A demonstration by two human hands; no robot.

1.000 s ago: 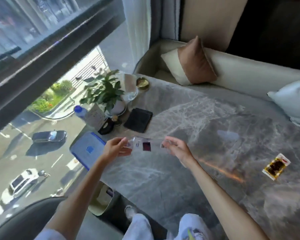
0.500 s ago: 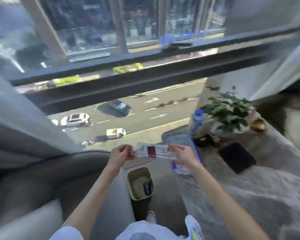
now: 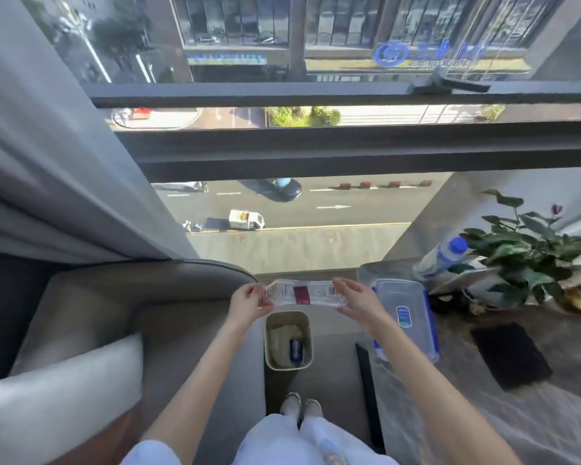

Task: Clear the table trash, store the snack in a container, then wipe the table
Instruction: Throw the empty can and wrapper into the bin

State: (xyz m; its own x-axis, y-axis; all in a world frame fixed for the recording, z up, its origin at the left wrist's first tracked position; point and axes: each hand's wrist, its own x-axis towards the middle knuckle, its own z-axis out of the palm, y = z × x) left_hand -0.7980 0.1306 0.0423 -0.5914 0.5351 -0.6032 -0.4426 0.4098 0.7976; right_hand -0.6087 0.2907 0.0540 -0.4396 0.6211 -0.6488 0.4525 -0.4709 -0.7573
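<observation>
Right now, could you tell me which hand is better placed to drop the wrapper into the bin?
Probably the left hand: it pinches the wrapper nearer the bin than the right hand.

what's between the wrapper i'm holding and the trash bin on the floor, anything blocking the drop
Nothing visible. The left hand and right hand pinch the wrapper by its ends above the trash bin, whose mouth is open with no lid; only some trash lies inside.

Nothing legible — wrapper [image 3: 302, 294] print blurred.
</observation>
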